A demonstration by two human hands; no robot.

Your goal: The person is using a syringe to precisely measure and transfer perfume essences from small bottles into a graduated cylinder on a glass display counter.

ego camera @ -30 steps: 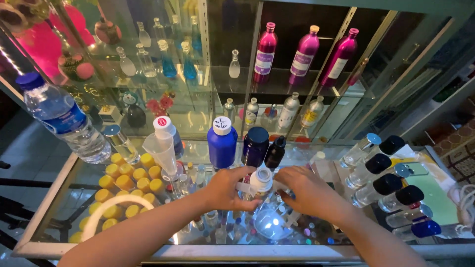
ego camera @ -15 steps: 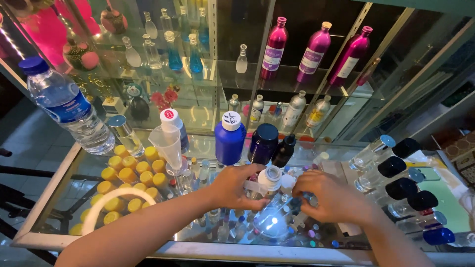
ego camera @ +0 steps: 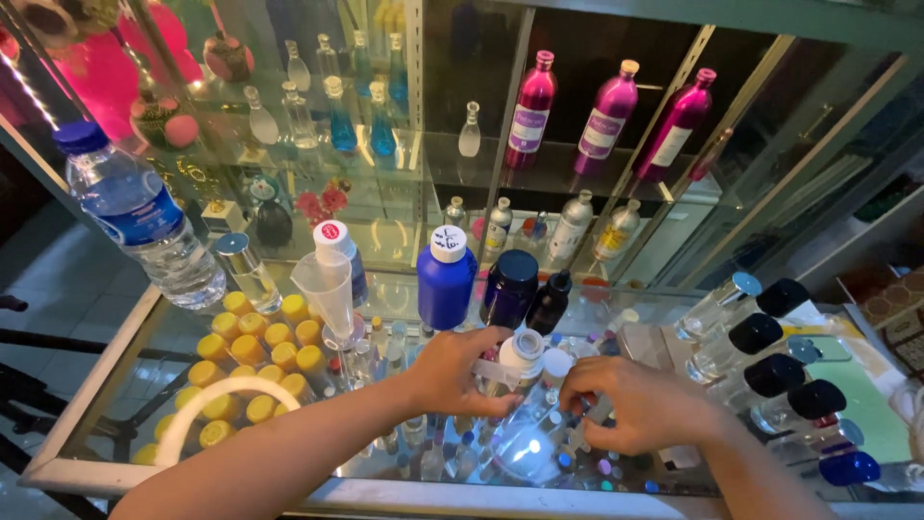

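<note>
Gripping a small white-capped bottle (ego camera: 520,358) near the middle of the glass counter (ego camera: 115,371), the left hand (ego camera: 457,371) has its fingers curled around the bottle's body. The right hand (ego camera: 626,404) rests just beside it with fingers bent down toward the counter; what they pinch cannot be told. Behind the bottle stand a blue bottle with a white cap (ego camera: 446,279), a dark blue jar (ego camera: 508,287) and a small black bottle (ego camera: 549,300). A clear water bottle (ego camera: 140,217) stands at the counter's far left corner, with yellow caps (ego camera: 255,351) clustered along the left edge.
</note>
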